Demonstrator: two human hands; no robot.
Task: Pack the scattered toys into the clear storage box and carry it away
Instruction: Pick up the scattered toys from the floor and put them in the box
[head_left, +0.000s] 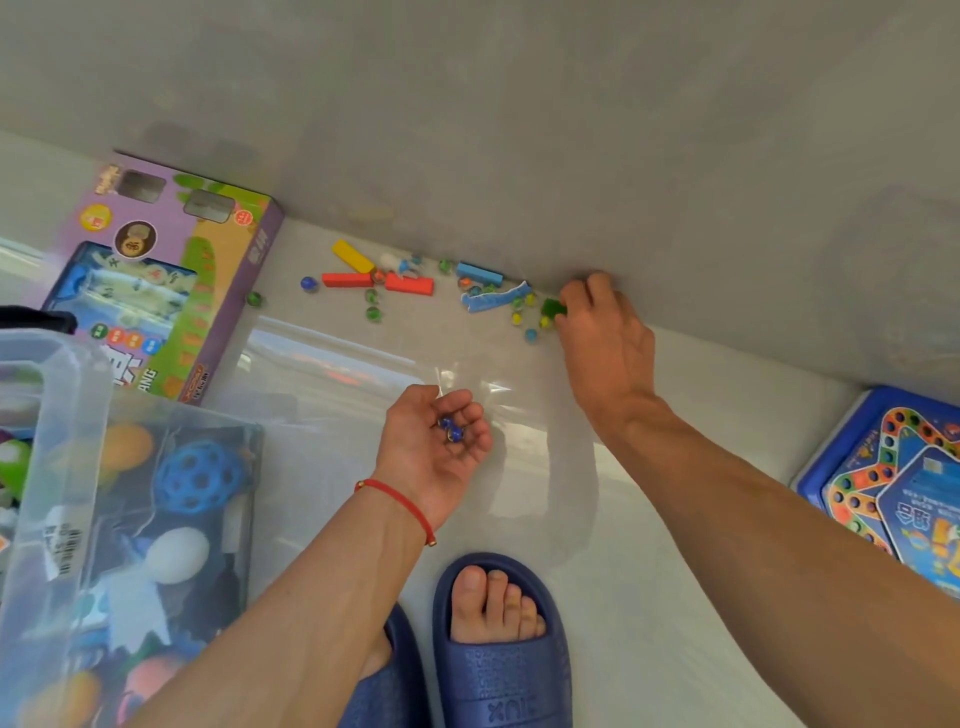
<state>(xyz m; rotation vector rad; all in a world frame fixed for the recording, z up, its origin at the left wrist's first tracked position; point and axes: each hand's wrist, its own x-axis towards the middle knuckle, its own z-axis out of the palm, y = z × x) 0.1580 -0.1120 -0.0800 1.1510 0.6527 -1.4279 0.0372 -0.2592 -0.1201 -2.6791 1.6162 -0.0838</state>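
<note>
The person stood over a pale floor (649, 597) where it met a grey wall (519, 130), both feet in dark blue slippers (504, 670). The right hand (605, 338) reached down to the foot of the wall, its fingers (576, 296) curled and pinching a small green toy piece (551, 309) at the right end of the scatter. The left hand (434, 441) hovered palm up nearer the body, a red string bracelet (400, 501) on the wrist, its fingers loosely cupped round a few blue marbles (453, 430) lying in the palm.

The scattered toys lay along the wall — a yellow block (353, 255), two red blocks (347, 279), a blue block (479, 273) and a blue-and-white flat piece (493, 299), with loose marbles (372, 313) of green, blue and yellow among them and a single blue one (308, 283) off to the left. Several yellow and green marbles sat just beside the right hand's fingertips.

The clear storage box (67, 415) stood at the lower left, close to the left forearm, and already held toys: a blue perforated ball (200, 475), a white egg-shaped thing (179, 553) and orange balls, blurred through the plastic wall. Behind it, on the floor against the wall, lay a purple boxed game (208, 270). At the right edge lay a blue board game (893, 483) — well apart from the storage box.
</note>
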